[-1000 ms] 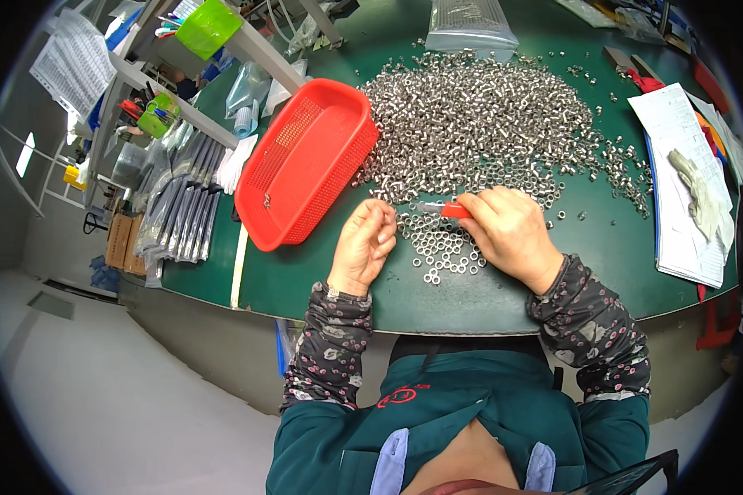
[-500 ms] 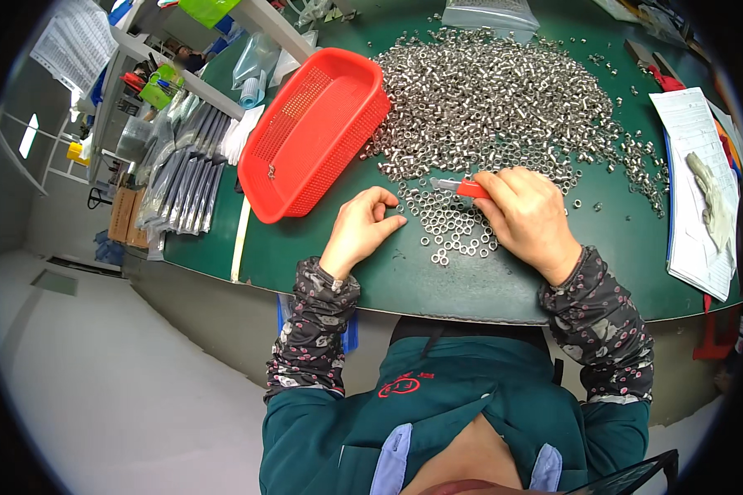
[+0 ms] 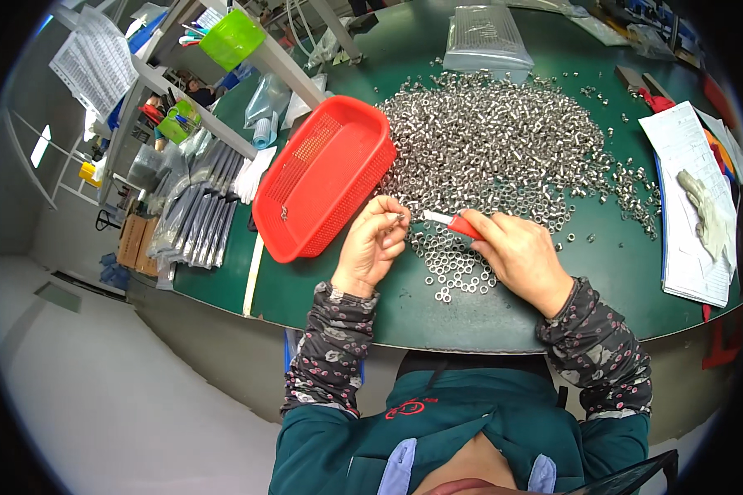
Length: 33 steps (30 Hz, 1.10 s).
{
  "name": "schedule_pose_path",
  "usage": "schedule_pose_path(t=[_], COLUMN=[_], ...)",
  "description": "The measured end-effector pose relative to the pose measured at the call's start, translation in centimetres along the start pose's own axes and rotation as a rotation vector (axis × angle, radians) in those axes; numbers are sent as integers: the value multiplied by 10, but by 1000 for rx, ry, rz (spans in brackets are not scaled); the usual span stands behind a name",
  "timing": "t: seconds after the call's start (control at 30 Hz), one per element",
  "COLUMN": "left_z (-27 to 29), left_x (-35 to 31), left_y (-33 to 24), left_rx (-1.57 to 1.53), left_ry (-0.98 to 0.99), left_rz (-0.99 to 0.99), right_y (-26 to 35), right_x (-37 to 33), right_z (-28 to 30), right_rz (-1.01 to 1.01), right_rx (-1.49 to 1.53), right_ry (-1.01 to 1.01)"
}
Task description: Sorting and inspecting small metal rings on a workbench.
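Red-handled tool (image 3: 454, 223) lies level in the right hand (image 3: 516, 256), fingers clamped, tip pointing left. Left hand (image 3: 376, 247) pinches a small ring (image 3: 399, 218); bare green table (image 3: 338, 285) near its edge

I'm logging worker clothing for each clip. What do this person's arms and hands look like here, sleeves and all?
Both hands, the left hand and the right hand, are bare, with no gloves. Each forearm wears a dark, grey-and-reddish patterned sleeve cover gathered at the wrist, over a teal work jacket bearing a small red chest emblem.
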<state>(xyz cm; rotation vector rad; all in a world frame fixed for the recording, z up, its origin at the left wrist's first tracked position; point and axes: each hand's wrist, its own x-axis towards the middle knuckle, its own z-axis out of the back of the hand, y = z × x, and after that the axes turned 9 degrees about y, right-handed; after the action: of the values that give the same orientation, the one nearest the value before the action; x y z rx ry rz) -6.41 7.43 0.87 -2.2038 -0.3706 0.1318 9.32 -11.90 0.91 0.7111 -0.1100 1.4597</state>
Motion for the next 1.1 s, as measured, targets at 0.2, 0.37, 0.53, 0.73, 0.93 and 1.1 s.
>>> schedule_pose_path(t=[0.2, 0.37, 0.53, 0.73, 0.93, 1.1], left_z=[10, 13, 9, 11, 12, 3], left_x=[7, 7, 7, 6, 4, 4], left_y=[22, 26, 26, 30, 32, 32], left_rx=[-126, -100, -58, 21, 80, 130], left_ry=[49, 81, 72, 58, 37, -77], left_rz=[-10, -2, -16, 1, -21, -18], right_y=[-1, 2, 1, 1, 2, 1], right_x=[2, 2, 2, 1, 1, 1], right_z=[-3, -3, -6, -7, -6, -7], right_rz=[-47, -71, -91, -102, -110, -89], right_rx=[75, 107, 118, 143, 173, 94], right_ry=[48, 100, 138, 140, 169, 131])
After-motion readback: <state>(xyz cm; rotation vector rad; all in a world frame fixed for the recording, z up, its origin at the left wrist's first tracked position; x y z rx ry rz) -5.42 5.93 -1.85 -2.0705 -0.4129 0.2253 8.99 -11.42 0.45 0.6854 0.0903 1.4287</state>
